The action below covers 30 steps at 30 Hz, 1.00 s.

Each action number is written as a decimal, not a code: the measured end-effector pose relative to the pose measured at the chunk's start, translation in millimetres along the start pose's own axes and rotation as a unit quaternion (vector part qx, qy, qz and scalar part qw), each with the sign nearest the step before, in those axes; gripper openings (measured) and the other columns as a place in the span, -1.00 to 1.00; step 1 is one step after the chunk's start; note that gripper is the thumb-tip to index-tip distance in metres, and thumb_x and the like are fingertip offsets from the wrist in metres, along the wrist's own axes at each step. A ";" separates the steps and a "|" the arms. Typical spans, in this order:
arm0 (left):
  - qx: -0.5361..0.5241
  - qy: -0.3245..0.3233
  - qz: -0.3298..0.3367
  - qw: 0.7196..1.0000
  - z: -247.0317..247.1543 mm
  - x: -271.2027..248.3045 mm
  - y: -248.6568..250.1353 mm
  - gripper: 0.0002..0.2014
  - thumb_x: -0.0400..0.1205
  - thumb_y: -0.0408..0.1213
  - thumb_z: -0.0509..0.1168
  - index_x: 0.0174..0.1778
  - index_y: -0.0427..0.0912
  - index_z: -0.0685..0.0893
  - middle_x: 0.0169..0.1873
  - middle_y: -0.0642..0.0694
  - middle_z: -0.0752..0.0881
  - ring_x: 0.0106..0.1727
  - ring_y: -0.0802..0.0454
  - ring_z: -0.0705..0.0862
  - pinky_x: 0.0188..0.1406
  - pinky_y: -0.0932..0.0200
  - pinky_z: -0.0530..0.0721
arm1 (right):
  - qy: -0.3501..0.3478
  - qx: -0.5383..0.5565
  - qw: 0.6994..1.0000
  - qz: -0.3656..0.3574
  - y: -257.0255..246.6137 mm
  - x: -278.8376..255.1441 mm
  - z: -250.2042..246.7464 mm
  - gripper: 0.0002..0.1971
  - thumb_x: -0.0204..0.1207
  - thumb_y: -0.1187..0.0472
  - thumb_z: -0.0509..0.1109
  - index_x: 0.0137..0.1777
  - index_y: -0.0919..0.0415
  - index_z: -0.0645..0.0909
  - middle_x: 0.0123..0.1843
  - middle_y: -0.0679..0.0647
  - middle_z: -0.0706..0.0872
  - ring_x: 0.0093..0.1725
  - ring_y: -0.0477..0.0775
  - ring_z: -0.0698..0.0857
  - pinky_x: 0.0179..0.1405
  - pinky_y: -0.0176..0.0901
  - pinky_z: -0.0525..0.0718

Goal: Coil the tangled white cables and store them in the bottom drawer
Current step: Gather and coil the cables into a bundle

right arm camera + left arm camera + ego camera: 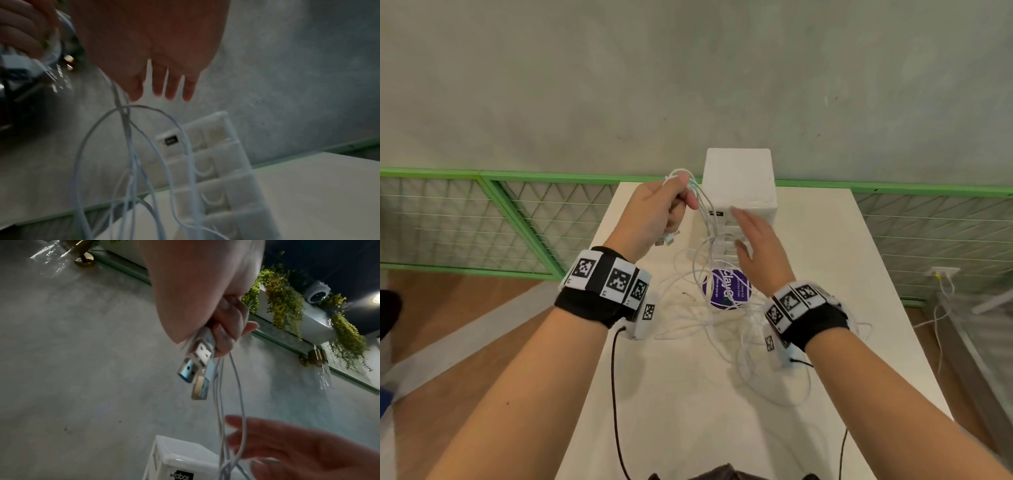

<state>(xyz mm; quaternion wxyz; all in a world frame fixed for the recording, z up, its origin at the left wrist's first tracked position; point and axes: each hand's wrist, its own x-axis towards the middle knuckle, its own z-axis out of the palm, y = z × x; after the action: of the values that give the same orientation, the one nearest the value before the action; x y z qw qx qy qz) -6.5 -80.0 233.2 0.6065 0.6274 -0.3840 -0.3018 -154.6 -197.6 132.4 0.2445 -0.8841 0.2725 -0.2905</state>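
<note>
My left hand [671, 205] is raised above the white table [825, 274] and grips a bunch of white cables [702, 219] near their ends. Several USB plugs [197, 371] stick out below its curled fingers [228, 331]. The cables [131, 162] hang down in loops to a tangle [722, 325] on the table. My right hand [753, 246] is open, fingers [170, 84] straight, just right of the hanging strands and in front of the white drawer unit [739, 181]. The unit's [216, 162] stacked drawers are closed.
A round purple sticker [726, 289] lies on the table under the tangle. A green mesh fence [500, 219] runs behind the table, below a grey wall. Black wrist-camera leads [614, 394] trail over the near table edge.
</note>
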 end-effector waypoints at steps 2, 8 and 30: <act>-0.002 0.004 0.011 1.000 0.6 -0.9 2.1 -0.53 0.73 -0.17 0.06 -0.50 -0.15 0.59 -0.76 0.07 0.28 -0.69 0.10 0.14 -0.64 0.26 0.08 | -0.024 0.004 0.999 -0.026 -13.9 12.8 -0.9 -0.67 0.57 0.28 0.31 0.33 0.17 0.59 0.22 0.19 0.73 0.21 0.18 0.65 0.29 -0.04 0.55; -0.035 0.138 0.049 0.989 -16.0 -1.4 3.3 -0.61 0.69 -0.22 0.09 -0.44 -0.18 0.61 -0.76 0.10 0.28 -0.70 0.13 0.16 -0.70 0.31 0.13 | 0.013 -0.031 0.988 0.152 25.3 -3.4 6.3 -0.77 0.60 0.25 0.26 0.14 0.20 0.71 0.12 0.17 0.77 0.11 0.20 0.69 0.13 -0.09 0.57; 0.006 0.014 0.195 0.981 24.1 10.9 59.7 -0.61 0.72 -0.16 0.04 -0.32 -0.19 0.65 -0.73 0.12 0.36 -0.69 0.19 0.25 -0.63 0.32 0.25 | 0.118 0.158 0.978 0.064 -3.7 -3.8 -6.8 -0.60 0.65 0.07 0.12 0.46 0.13 0.39 0.39 0.11 0.54 0.35 0.00 0.51 0.35 -0.19 0.45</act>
<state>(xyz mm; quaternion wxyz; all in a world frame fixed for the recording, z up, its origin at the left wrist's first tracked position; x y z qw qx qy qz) -28.1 -100.1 291.4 0.6553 0.5482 -0.4923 -0.1666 -160.4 -194.4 138.0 0.3648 -0.7749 0.3058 -0.4159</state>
